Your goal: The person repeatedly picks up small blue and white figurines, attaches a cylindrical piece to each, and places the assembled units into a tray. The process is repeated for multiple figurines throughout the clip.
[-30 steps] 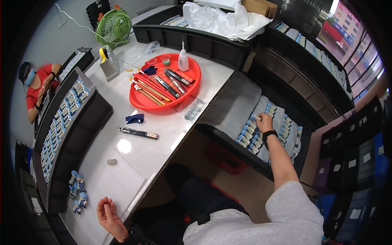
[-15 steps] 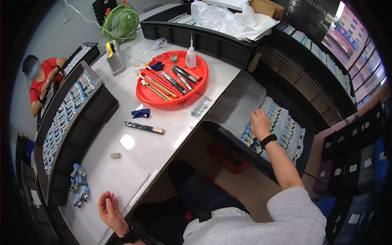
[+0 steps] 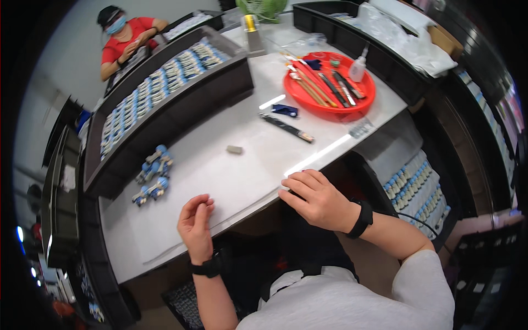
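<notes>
My left hand (image 3: 195, 224) is over the near edge of the white table (image 3: 203, 170), its fingers loosely curled and the palm showing no object. To its right, my right hand (image 3: 319, 201) is at the same edge, back of the hand up. Its fingers bend down and close toward the thumb; whatever they hold, if anything, is hidden. Beyond my left hand, several small blue-and-white figurines (image 3: 154, 173) lie in a cluster beside a dark tray. A small grey block (image 3: 234, 149) rests on the tabletop ahead of both hands.
A dark tray (image 3: 181, 113) with rows of figurines stands at the left. A red round tray (image 3: 352, 114) holds brushes, pens and a dropper bottle (image 3: 357, 70). Nearby lie a utility knife (image 3: 286, 127) and dark-blue cloth (image 3: 285, 110). Another figurine tray (image 3: 421, 181) is at right. A co-worker (image 3: 129, 41) sits across.
My right hand has left the right-hand figurine tray and come to the table edge near my left hand. The view has swung left.
</notes>
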